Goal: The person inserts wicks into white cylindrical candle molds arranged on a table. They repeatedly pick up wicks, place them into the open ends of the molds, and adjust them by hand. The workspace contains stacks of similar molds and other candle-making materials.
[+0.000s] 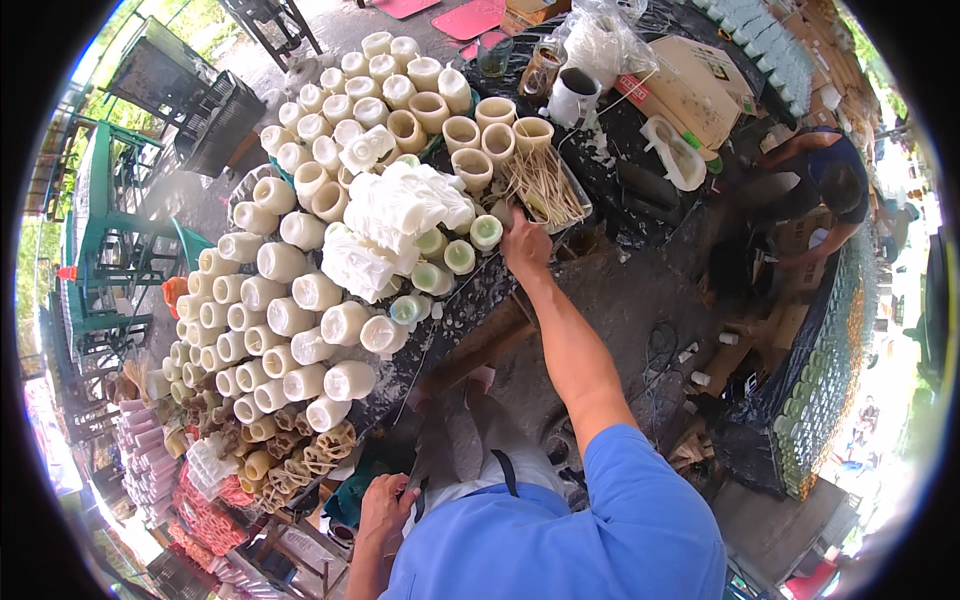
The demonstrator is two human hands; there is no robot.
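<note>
My right hand [526,243] reaches out to the table's edge, between the tray of thin pale sticks [541,187] and a small cup with a greenish inside [486,232]. Its fingers look closed at a small greyish piece, mostly hidden by the hand, that I cannot make out. My left hand [384,508] hangs low by my waist, fingers loosely bent and apart, with nothing seen in it. Left of the right hand, a heap of white, ruffled wax-like pieces [400,215] lies on top of many cream, cup-shaped wax pieces [283,262].
Beyond the tray stand a white-and-dark mug [574,98], a plastic bag [607,40] and a flattened cardboard box [690,90]. A person [835,185] bends over at the right, near rows of glass jars [815,400]. Pink bundles [215,510] lie at the lower left.
</note>
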